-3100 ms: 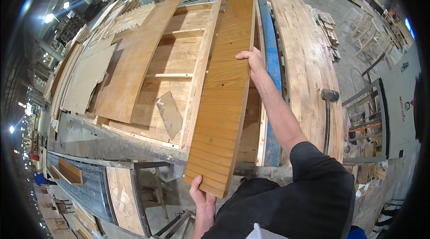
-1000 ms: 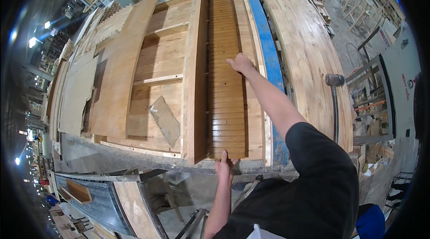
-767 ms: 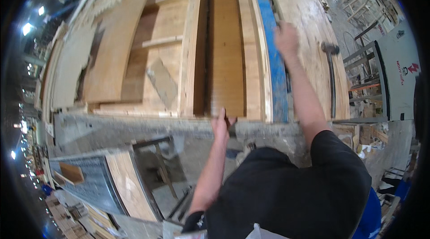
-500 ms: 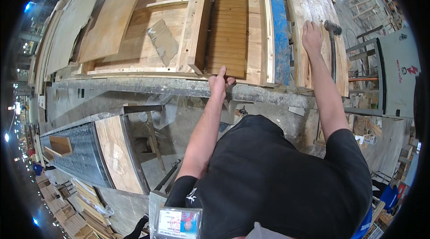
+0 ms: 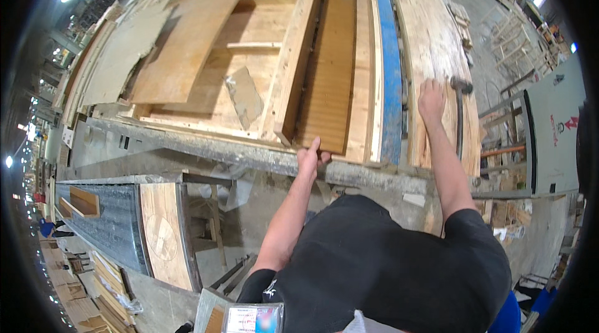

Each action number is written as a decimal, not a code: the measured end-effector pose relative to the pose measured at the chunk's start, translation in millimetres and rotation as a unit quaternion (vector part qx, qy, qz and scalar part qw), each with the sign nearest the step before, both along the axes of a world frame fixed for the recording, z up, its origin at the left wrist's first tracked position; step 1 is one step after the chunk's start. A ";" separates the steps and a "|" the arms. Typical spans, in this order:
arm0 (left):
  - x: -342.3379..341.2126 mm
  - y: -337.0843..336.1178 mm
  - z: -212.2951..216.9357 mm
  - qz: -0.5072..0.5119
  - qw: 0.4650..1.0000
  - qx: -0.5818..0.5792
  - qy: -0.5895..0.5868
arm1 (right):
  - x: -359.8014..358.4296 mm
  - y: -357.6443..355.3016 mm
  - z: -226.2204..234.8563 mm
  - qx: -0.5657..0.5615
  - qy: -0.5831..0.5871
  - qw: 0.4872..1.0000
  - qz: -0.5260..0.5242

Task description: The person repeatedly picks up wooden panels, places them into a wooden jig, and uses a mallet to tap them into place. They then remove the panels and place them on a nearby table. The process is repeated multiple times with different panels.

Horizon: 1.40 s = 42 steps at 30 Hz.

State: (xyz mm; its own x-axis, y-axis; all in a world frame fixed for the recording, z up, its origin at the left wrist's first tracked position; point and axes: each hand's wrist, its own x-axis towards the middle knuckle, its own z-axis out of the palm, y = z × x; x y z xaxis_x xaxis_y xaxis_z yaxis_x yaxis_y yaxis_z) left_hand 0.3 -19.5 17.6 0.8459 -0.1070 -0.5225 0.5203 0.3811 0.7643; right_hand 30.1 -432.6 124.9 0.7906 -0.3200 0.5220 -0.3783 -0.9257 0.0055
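My left hand grips the near end of a long brown board, thumb on top and fingers curled under the edge. That board lies lengthwise inside a pale wooden frame, beside an upright wooden rail. My right hand rests, fingers curled, on a wide light plank; whatever may be inside the fingers is hidden. Just right of that hand a hammer lies on the plank, its dark head at the far end. A blue beam runs between the frame and the plank.
Thin plywood sheets lie over the frame's left side, near a broken board scrap. Behind me to the left stands a table with a dark ribbed surface. A grey cabinet stands at the right.
The view has tipped upward, so the bench and both hands appear lower. My left hand stays on the board's end and my right hand stays on the plank.
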 end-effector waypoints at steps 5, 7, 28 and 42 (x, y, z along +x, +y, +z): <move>2.2 0.4 7.6 -0.016 0.999 0.015 0.041 | -1.1 -1.6 -5.1 0.001 0.005 1.000 -0.027; 0.9 2.2 5.9 -0.001 1.000 0.003 0.029 | 1.0 3.7 0.1 0.029 0.036 0.999 -0.029; -3.4 -2.5 3.2 0.006 1.000 -0.006 0.030 | -6.2 -10.7 -6.9 0.010 -0.014 0.999 -0.036; -1.6 5.2 -6.5 -0.014 0.999 -0.011 0.037 | -9.8 0.8 8.6 0.034 0.022 0.998 -0.049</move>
State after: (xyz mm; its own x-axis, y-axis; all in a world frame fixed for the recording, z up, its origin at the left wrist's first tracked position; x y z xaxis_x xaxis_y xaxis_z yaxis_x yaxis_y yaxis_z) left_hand -1.3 -14.3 11.0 0.8021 -0.1421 -0.5800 0.5850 0.3818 0.7155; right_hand 20.4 -431.8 133.4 0.7753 -0.4314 0.4613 -0.4685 -0.8826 -0.0380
